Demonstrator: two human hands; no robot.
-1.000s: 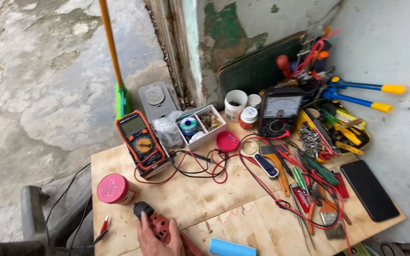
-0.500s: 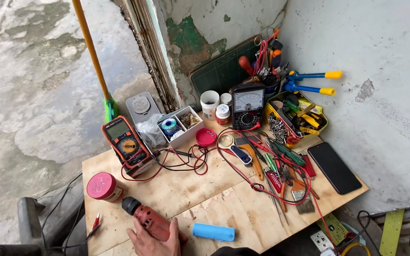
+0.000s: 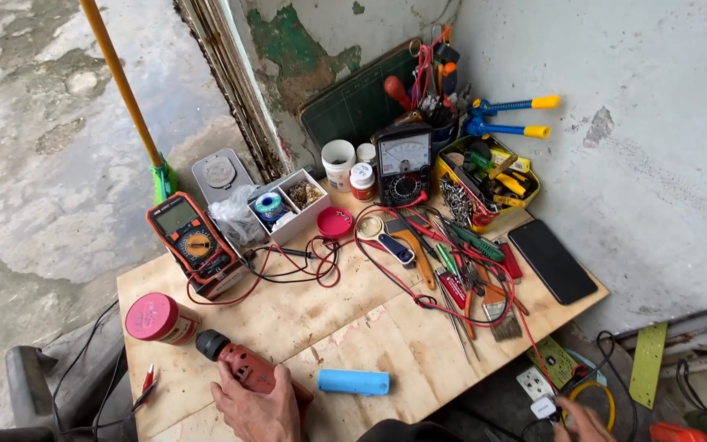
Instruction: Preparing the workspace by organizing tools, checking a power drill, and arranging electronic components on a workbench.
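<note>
— We have the red electric drill (image 3: 243,368) lying flat near the front edge of the plywood bench (image 3: 353,319), chuck pointing up-left. Our left hand (image 3: 255,409) lies over its body in a closed grip, we judge to keep it from rolling.

— And our right hand (image 3: 583,417) is low, off the bench's right corner, at the white plug (image 3: 543,407) beside the socket strip (image 3: 533,381). We cannot tell whether its fingers are pinched shut or only touching.

— Just beside the drill's chuck stands the pink-lidded jar (image 3: 157,317); on its other side lies the blue cylinder (image 3: 354,381), close but apart from it.

— Further back, the orange multimeter (image 3: 194,245) leans up, its red and black leads (image 3: 304,262) looping across the middle of the board.

— Those leads and the spread of screwdrivers and pliers (image 3: 460,278) crowd the right half. The black phone (image 3: 551,260) lies at the far right edge.

— The analogue meter (image 3: 403,164) and the yellow tray (image 3: 493,176) sit against the wall, well apart from the drill.
</note>
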